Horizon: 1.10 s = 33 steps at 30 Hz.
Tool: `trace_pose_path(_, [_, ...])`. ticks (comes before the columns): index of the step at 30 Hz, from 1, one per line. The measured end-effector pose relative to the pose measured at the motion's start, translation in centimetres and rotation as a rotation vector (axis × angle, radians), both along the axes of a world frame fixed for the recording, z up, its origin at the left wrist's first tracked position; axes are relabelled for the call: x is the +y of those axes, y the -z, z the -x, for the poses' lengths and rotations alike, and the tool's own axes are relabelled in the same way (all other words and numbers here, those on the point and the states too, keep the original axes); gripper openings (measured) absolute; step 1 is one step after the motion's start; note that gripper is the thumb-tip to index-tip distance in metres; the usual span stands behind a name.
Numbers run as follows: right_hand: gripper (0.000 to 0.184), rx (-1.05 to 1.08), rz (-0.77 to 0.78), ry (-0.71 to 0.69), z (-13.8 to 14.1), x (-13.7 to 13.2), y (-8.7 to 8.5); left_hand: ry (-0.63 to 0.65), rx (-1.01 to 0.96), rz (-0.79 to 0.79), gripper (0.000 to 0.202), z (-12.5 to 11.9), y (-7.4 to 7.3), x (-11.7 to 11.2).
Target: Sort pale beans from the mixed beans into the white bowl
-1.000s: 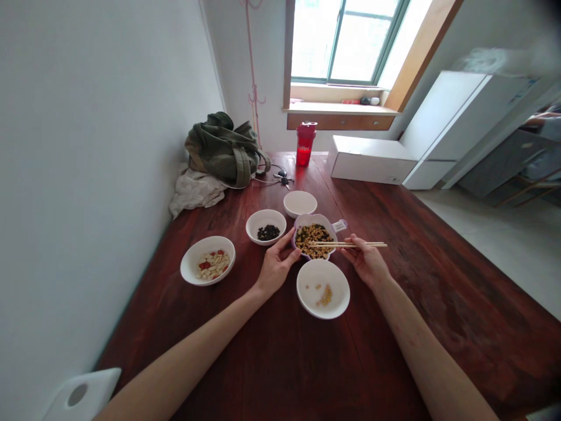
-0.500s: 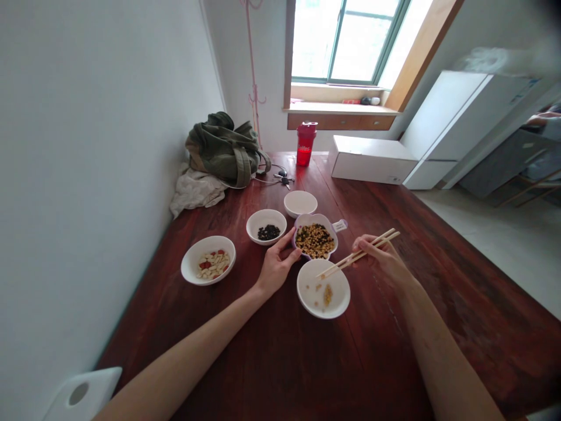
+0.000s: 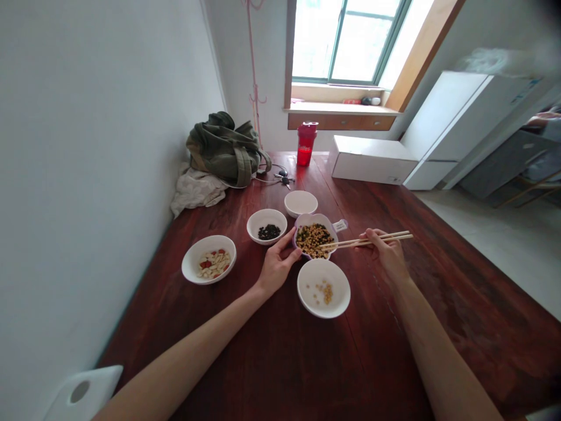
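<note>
My left hand (image 3: 278,263) holds the rim of a lilac flower-shaped bowl (image 3: 316,217) from its left side. The bowl is full of yellow soybeans mixed with dark beans. My right hand (image 3: 385,254) grips wooden chopsticks (image 3: 366,240), their tips over those beans. Below it stands a white bowl (image 3: 312,276) with a few yellow beans. Further left are a white bowl of black beans (image 3: 261,217) and a white bowl of peanuts and red dates (image 3: 191,264). Behind them sits a plain white bowl (image 3: 300,203).
The bowls stand on a dark red wooden table (image 3: 442,327) against a white wall. At its far end are a red bottle (image 3: 307,143), keys (image 3: 284,179), a green bag (image 3: 223,153), a crumpled white cloth (image 3: 197,190) and a white box (image 3: 372,161).
My right hand has moved right and the chopsticks have swung level, their tips going from over the white bowl to over the lilac bowl. My left hand has not moved.
</note>
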State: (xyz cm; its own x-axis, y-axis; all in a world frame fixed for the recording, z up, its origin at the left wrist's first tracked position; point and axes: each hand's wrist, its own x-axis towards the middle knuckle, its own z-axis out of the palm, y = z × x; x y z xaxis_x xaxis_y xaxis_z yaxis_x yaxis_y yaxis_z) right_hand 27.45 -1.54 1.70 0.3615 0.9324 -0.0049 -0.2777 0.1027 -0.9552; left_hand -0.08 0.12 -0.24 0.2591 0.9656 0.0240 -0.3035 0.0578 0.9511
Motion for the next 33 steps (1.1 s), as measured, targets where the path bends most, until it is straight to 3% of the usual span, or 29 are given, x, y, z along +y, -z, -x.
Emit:
trace_pose_path(8, [0.024,-0.124,0.049,0.049,0.5,0.2,0.8,-0.011,-0.004,-0.005,0.069,0.0,-0.1,-0.1])
trace_pose_path(17, [0.025,0.147,0.091,-0.031,2.5,0.6,3.1,-0.015,0.003,-0.002,0.071,-0.1,-0.1,0.0])
trace_pose_path(33, [0.015,0.252,0.139,-0.019,2.0,0.8,3.3,-0.010,-0.006,0.010,0.072,-0.1,-0.3,-0.1])
